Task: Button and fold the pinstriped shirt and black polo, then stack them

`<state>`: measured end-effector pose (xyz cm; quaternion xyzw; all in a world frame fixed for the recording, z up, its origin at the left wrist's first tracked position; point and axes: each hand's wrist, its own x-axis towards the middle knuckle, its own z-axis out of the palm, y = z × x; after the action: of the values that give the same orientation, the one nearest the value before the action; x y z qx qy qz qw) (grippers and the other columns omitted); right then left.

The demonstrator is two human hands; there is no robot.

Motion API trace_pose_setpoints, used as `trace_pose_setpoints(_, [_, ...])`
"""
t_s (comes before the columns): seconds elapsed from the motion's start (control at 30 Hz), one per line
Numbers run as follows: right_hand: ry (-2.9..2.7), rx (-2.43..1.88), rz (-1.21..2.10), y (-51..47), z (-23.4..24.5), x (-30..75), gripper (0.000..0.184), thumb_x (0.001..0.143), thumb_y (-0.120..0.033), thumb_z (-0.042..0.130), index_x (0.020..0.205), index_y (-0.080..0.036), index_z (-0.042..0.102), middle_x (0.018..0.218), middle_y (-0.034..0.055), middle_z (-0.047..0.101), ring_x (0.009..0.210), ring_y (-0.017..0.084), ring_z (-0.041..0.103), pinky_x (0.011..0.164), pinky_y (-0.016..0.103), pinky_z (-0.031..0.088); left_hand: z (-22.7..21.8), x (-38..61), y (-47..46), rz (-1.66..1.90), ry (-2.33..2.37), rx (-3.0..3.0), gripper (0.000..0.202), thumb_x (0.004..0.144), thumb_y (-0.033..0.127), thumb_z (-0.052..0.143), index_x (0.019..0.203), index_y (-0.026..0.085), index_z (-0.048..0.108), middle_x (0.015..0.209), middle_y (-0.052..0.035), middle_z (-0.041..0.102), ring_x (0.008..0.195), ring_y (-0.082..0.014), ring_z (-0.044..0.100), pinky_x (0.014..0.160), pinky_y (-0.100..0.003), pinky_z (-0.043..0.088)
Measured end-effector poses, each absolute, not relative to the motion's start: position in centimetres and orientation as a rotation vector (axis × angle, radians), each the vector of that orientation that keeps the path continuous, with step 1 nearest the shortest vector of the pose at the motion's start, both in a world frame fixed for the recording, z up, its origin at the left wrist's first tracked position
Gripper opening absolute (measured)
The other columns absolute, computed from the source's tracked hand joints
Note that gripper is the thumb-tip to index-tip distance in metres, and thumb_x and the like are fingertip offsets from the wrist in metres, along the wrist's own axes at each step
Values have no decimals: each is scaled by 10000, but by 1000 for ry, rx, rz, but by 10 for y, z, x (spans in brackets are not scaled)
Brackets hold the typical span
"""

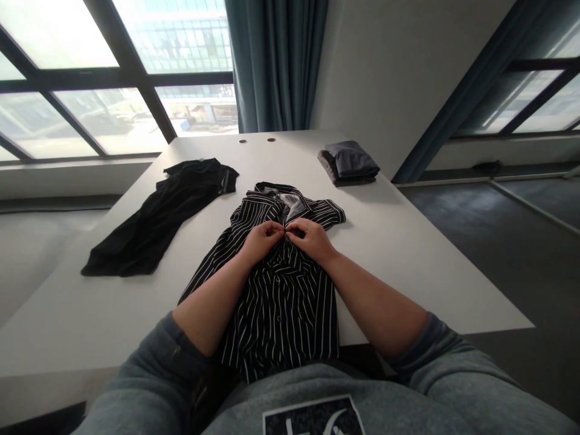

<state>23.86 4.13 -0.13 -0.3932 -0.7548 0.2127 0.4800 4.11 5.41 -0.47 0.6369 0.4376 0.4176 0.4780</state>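
Narrow pinch on both sides: the left hand and the right hand meet fingertip to fingertip at the front opening of a black-and-white pinstriped shirt, just below the collar. The fingers hide what they hold, so a button's state cannot be told. The shirt lies on a white rectangular table, its lower part running to the near edge.

Leftmost, a black fabric garment lies well apart from the shirt, leaving open tabletop between them. Both forearms rest across the shirt, so a sideways pull could drag its fronts out of line, and a hard tug could slide the hem over the near edge. Rightward, a folded dark grey fabric stack sits near the far edge, with open tabletop beside the right forearm
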Motion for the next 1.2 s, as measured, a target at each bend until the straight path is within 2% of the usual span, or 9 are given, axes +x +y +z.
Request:
trace_pose_setpoints(0.2, [-1838, -1008, 439, 42, -2, 237, 44, 903, -237, 711, 919, -209, 741, 870, 34, 737, 767, 182, 677, 747, 328, 570, 2, 43, 51, 1024, 1090, 1563, 326, 873, 479, 704, 947, 174, 793, 867, -52, 771, 806, -182, 675, 773, -302, 510])
trace_pose_setpoints(0.33, [-1883, -984, 420, 44, -4, 236, 35, 911, -235, 712, 910, -211, 737, 901, 40, 746, 821, 191, 689, 771, 330, 568, 6, 44, 48, 1020, 1240, 1658, 237, 838, 400, 750, 926, 190, 815, 881, -56, 790, 831, -212, 700, 781, -320, 502])
trace_pose_setpoints(0.53, [-1936, -958, 390, 46, -7, 235, 35, 898, -176, 724, 911, -205, 740, 900, 33, 735, 826, 186, 679, 789, 327, 551, 6, 43, 49, 979, 1290, 1667, 239, 838, 416, 740, 892, 197, 820, 752, -34, 756, 712, -187, 671, 671, -295, 469])
trace_pose_setpoints(0.7, [-1968, -963, 419, 44, -5, 233, 52, 878, -156, 738, 862, -206, 730, 852, 25, 712, 779, 176, 664, 755, 315, 547, 7, 41, 50, 926, 1337, 1673, 173, 811, 355, 729, 810, 188, 774, 643, -14, 713, 592, -161, 616, 578, -280, 420])
trace_pose_setpoints(0.9, [-1921, -957, 480, 44, -6, 233, 21, 876, -201, 730, 893, -210, 721, 880, 29, 705, 761, 169, 653, 724, 311, 565, -2, 42, 54, 983, 1252, 1588, 201, 787, 375, 738, 852, 186, 761, 726, -26, 730, 668, -166, 645, 620, -274, 450])
trace_pose_setpoints(1.03, [-1901, -960, 508, 44, -5, 235, 153, 878, -175, 689, 1019, -217, 730, 886, 24, 703, 766, 171, 650, 727, 313, 570, -11, 41, 58, 1029, 1198, 1505, 264, 754, 403, 761, 894, 179, 751, 769, -21, 713, 698, -153, 625, 653, -266, 452])
trace_pose_setpoints(1.1, [-1884, -965, 469, 44, -4, 236, 246, 892, -132, 628, 1100, -222, 724, 943, 38, 703, 780, 170, 645, 753, 322, 572, -12, 41, 58, 1033, 1162, 1458, 275, 755, 407, 762, 898, 175, 734, 765, -15, 697, 692, -144, 612, 665, -267, 451])
trace_pose_setpoints(1.2, [-1857, -952, 405, 44, -1, 239, 383, 888, -101, 588, 1228, -240, 696, 1239, 94, 650, 753, 149, 610, 745, 334, 579, -11, 42, 58, 1015, 1078, 1429, 280, 765, 403, 763, 917, 172, 716, 758, -3, 679, 691, -135, 600, 680, -267, 450])
